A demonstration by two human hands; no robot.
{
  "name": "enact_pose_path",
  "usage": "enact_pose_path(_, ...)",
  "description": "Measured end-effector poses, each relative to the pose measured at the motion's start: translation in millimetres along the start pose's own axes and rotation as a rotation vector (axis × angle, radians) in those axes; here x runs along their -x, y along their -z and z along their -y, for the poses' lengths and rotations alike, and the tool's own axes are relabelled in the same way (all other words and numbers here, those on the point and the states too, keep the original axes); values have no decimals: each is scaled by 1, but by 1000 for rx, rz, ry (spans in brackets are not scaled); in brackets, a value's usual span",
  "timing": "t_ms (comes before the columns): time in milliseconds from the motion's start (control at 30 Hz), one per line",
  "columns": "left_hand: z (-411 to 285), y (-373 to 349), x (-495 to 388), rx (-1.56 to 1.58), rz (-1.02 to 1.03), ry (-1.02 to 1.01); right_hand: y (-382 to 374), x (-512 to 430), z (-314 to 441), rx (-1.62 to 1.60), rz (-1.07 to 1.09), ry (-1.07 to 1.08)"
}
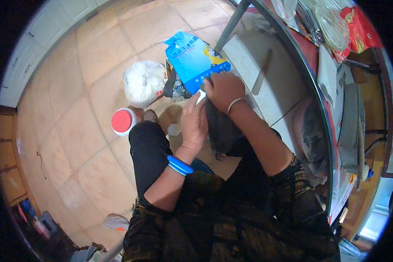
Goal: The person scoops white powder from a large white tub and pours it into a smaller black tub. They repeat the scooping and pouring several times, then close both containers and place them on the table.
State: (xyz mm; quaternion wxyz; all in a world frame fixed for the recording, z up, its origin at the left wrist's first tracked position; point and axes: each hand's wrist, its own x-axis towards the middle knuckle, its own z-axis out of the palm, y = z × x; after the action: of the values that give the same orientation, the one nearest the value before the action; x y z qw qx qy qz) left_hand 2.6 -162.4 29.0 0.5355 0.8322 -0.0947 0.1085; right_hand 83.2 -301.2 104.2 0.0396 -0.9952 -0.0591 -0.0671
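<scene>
My left hand (194, 126), with blue bands at its wrist, has its fingertips around a small white piece (201, 95). Beside it, my right hand (227, 90) is closed in a fist on the upper end of a dark fabric item (217, 119). That item hangs down between my knees, and its exact kind cannot be told. Both hands nearly meet at the white piece, just in front of a blue printed plastic package (194, 60) that bears writing. What lies inside the right fist is hidden by the fingers.
On the tiled floor (94, 95) stand a white plastic bag (142, 86), a white jar with a red lid (121, 120) and a dark patterned packet (176, 85). A small white round thing (173, 129) lies near my left knee. A flat strip (262, 72) lies beneath the cluttered glass-edged table (306, 62) at right.
</scene>
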Motion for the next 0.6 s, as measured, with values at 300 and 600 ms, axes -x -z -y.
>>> enact_pose_path(300,-12,18,7,-74,65,-106,-10,-25,-34,-189,-107,-62)
enact_pose_path(600,-6,26,9,-34,180,-79,1,67,-58,-397,-117,-75)
